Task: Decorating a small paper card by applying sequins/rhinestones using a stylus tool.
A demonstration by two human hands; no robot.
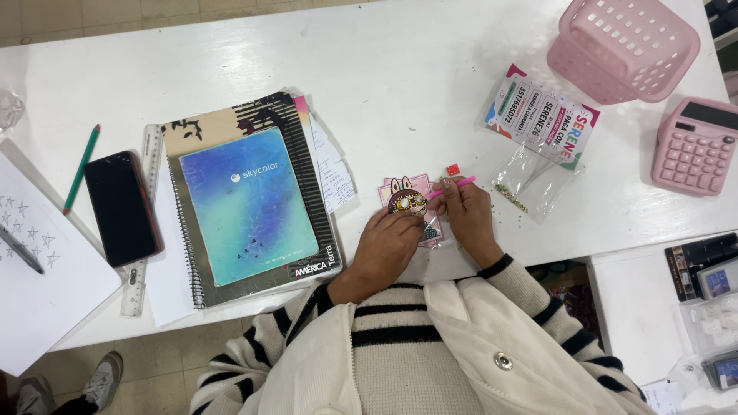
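Note:
A small pink card with a bunny-eared cartoon figure point(405, 196) lies near the front edge of the white table point(400, 69). My left hand point(387, 247) rests on the card's lower part, fingers pressing it flat. My right hand point(465, 215) pinches a thin pink pen-like tool point(453, 186), its tip angled left toward the figure. A tiny red tray point(453, 169) sits just above the tool. Small clear bags point(530, 180) with tiny beads lie to the right.
A stack of notebooks point(250, 204) lies left of the card, with a black phone point(121, 206), ruler and green pencil point(81, 167) further left. A printed packet point(543, 117), pink basket point(623, 48) and pink calculator point(696, 144) stand at the right.

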